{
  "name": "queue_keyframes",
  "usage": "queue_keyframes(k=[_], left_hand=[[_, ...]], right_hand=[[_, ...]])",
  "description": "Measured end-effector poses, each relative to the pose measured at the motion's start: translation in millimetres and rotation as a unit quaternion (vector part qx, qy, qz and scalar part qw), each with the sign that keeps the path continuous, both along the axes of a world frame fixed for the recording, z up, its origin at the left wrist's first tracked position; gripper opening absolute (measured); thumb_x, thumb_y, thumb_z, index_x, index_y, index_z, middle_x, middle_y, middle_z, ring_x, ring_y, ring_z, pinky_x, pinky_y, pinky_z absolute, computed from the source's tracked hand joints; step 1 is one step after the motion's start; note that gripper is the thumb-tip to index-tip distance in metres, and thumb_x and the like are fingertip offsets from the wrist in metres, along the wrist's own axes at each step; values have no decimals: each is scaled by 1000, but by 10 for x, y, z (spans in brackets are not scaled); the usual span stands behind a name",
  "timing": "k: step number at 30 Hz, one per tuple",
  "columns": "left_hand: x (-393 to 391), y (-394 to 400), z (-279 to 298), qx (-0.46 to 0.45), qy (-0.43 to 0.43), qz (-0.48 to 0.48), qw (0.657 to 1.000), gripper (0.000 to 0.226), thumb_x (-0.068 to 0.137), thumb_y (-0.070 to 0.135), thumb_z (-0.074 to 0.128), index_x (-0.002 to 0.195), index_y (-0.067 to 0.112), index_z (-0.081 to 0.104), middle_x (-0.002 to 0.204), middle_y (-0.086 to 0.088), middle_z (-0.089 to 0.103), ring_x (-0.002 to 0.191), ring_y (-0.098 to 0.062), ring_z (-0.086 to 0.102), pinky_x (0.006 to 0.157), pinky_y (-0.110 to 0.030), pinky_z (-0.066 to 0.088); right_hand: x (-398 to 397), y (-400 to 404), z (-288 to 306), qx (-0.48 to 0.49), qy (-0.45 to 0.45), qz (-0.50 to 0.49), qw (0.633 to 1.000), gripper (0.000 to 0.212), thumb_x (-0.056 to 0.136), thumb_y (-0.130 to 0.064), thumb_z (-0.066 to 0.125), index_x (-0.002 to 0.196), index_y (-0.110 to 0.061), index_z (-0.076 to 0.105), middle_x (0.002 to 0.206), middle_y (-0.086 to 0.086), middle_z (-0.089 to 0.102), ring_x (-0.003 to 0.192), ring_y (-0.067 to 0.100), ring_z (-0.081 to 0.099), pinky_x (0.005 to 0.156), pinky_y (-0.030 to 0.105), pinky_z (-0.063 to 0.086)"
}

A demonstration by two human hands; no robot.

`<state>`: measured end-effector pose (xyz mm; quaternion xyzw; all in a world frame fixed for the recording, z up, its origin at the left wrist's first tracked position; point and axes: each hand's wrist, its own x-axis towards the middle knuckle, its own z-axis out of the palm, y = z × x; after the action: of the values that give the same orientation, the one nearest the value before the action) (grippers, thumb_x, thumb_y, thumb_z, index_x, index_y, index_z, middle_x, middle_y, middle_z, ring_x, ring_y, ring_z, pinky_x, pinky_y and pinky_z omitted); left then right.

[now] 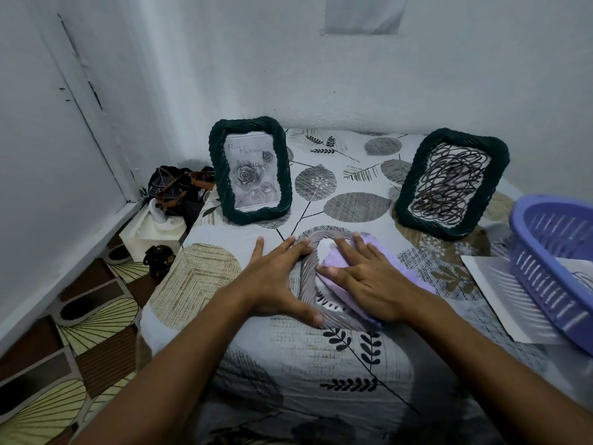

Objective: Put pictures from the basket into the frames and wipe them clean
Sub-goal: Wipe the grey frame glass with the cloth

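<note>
Head view: only camera, looking down at my hands on a leaf-print sheet (pixel 321 354).
Left hand (pixel 276 277): fingers straight and spread, pressing flat on the left edge of the grey frame (pixel 308 284), which lies flat and looks blurred.
Right hand (pixel 362 277): fingers straight, pressing the lilac cloth (pixel 333 268) down onto the frame's middle.
Rose frame (pixel 250 170): upright, back left.
Scribble frame (pixel 452 183): upright and leaning back, back right.
Basket (pixel 552 268): purple, far right, resting on a loose picture (pixel 500 290).
</note>
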<state>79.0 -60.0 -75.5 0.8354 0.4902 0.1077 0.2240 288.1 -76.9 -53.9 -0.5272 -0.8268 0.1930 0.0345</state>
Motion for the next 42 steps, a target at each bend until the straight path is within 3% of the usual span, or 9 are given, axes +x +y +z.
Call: queue_keyframes(k=[5,8,13,19,23,27,34,37,42], left_hand=[[8,-11,9,1,5,0,1000,136,39,88,59,152,28,14,161,4,7,141,1,-12,115,-48,-20],[13,-30,38,10,37,-6,999,136,41,90,56,153,28,11,159,11,-1,138,0,-24,114,-51,-20],[14,-75,31,-5,52,-10,999,134,45,90,50,154,28,2,161,8,-2,144,-5,-18,113,-52,-21],[34,-120,52,-14,49,-9,999,134,46,92,47,153,26,0,161,6,-3,144,-4,-15,112,-53,-23],[38,-131,25,-10,37,-5,999,133,47,91,50,154,28,2,161,6,-1,140,1,-16,112,-52,-23],[38,-123,-2,-5,29,5,1000,134,45,91,53,154,28,5,161,7,2,142,1,-11,113,-51,-23],[44,-120,-19,7,31,9,999,138,41,94,50,153,28,7,161,7,5,145,-2,-9,114,-52,-20],[35,-123,-25,10,24,10,1000,137,40,94,50,153,29,8,161,9,7,145,-1,-8,114,-51,-20],[46,-126,-26,10,28,11,999,136,42,93,51,153,29,7,161,8,5,143,0,-10,114,-51,-20]], right_hand=[[34,-110,72,-44,41,24,998,69,85,-63,9,137,-41,47,160,-12,-2,145,8,-16,109,20,-14],[51,-133,72,-41,36,20,998,67,85,-64,8,135,-45,48,160,-11,-2,146,9,-14,110,21,-12],[70,-194,81,-19,100,22,995,66,87,-68,14,132,-41,52,160,-11,2,147,9,-11,111,19,-9],[91,-322,-1,1,43,23,999,100,64,-89,-12,138,-48,41,160,-9,-6,145,9,-18,116,28,-9],[81,-317,-39,-1,35,23,999,100,63,-88,-16,140,-50,35,159,-9,-11,143,9,-23,115,29,-11],[92,-307,-14,-25,67,39,997,102,64,-89,-13,135,-47,46,159,-13,-6,143,6,-21,112,24,-13],[105,-296,-2,-36,46,48,997,74,82,-74,-2,133,-50,45,160,-12,-5,143,5,-19,113,25,-12],[155,-249,-1,-39,91,43,994,81,77,-80,-2,125,-48,56,160,-13,4,146,9,-10,120,36,-5],[135,-266,-56,-12,44,41,998,98,64,-88,-16,135,-54,40,159,-10,-14,144,10,-22,118,36,-6]])
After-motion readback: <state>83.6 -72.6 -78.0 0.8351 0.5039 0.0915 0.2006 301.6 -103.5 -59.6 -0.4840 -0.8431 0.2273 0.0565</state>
